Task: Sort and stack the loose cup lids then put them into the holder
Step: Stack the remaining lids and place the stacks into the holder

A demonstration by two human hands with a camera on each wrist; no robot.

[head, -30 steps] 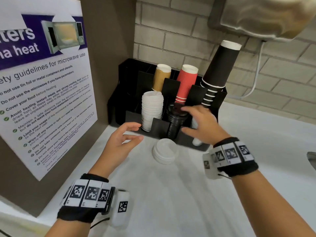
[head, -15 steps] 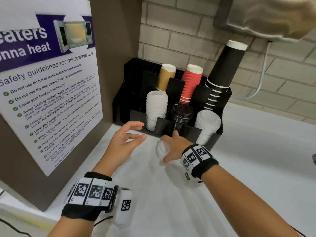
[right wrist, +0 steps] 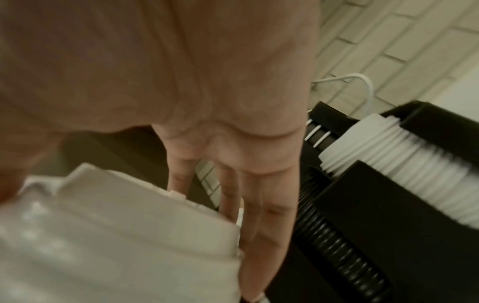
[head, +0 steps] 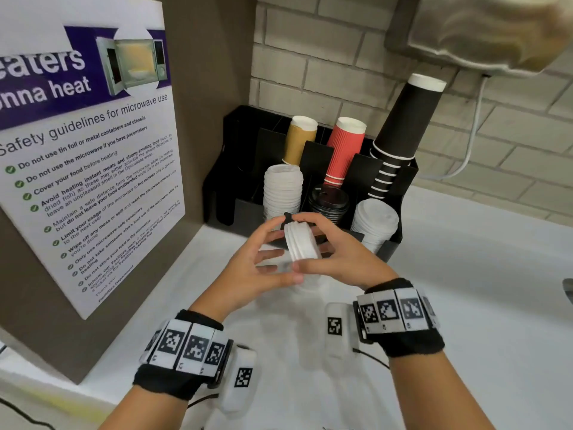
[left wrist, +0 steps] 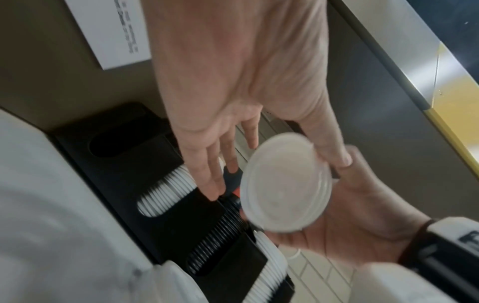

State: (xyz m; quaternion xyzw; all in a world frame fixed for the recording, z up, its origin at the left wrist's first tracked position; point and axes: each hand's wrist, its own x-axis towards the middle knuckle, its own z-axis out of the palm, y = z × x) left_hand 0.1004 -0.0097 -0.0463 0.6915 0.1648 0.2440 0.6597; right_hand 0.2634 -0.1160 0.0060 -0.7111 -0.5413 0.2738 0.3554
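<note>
A small stack of white lids (head: 302, 246) stands on edge above the white counter, just in front of the black holder (head: 248, 212). My right hand (head: 319, 240) grips it, fingers over the top and thumb below. My left hand (head: 277, 252) is at its left side with fingers spread. In the left wrist view the left fingers (left wrist: 207, 174) are straight and only the thumb touches the rim of the lids (left wrist: 285, 184). The right wrist view shows the lids (right wrist: 116, 235) along my fingers (right wrist: 259, 205). The holder's front row has white lids (head: 282, 190), black lids (head: 328, 200) and white lids (head: 376, 221).
Brown cups (head: 299, 141), red cups (head: 344, 150) and a tall black cup stack (head: 403, 125) fill the holder's back row. A microwave poster (head: 93, 150) on a brown panel closes off the left. A steel dispenser (head: 480, 32) hangs top right with a white cable (head: 471, 144).
My right hand left the black lids in the holder, dropped to the loose white lids on the counter and lifted them. My left hand moved in against the stack.
</note>
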